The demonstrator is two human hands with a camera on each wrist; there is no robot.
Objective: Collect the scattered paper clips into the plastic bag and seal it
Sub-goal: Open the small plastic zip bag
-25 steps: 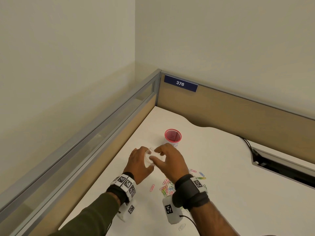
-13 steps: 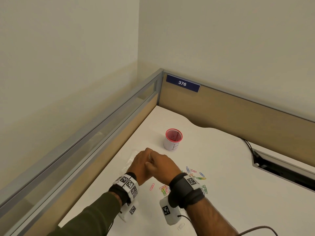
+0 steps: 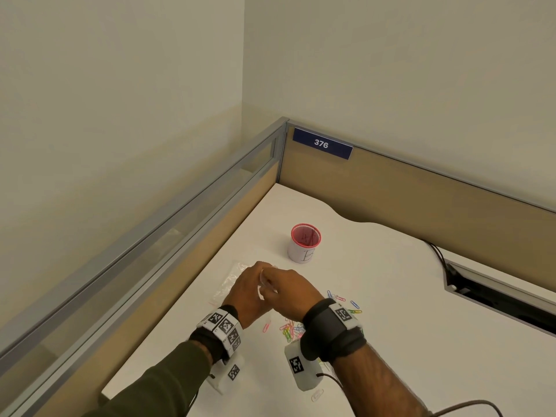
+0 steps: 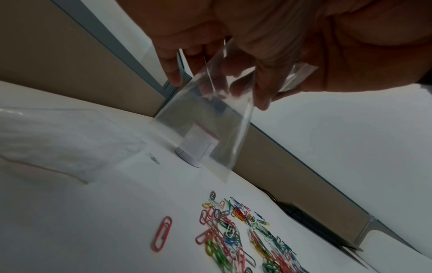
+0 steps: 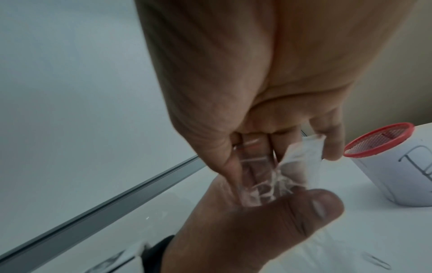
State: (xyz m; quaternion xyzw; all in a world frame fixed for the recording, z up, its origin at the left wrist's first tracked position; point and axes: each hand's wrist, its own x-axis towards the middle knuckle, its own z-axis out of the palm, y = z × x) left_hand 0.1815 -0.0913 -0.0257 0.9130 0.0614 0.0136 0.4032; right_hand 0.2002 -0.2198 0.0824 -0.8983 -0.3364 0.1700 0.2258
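Observation:
A small clear plastic bag (image 3: 262,286) is held above the white desk (image 3: 391,326) between both hands. My left hand (image 3: 252,288) and right hand (image 3: 275,285) meet at its top edge and pinch it. In the left wrist view the bag (image 4: 210,118) hangs down empty from the fingers (image 4: 171,73). In the right wrist view its top (image 5: 287,171) is crumpled between the right fingers and the left thumb (image 5: 311,208). Coloured paper clips (image 3: 290,329) lie in a heap under the right wrist, with several more (image 3: 346,302) to its right. One pink clip (image 4: 161,234) lies apart.
A white cup with a red mesh rim (image 3: 305,243) stands just beyond the hands. A stack of clear bags (image 3: 230,279) lies left of the left hand. Partition walls (image 3: 391,188) close off the desk's left and far sides. A cable slot (image 3: 496,299) opens at the right.
The hands have closed in on each other and dropped slightly nearer. The bag, held spread between them before, is now bunched between their fingers.

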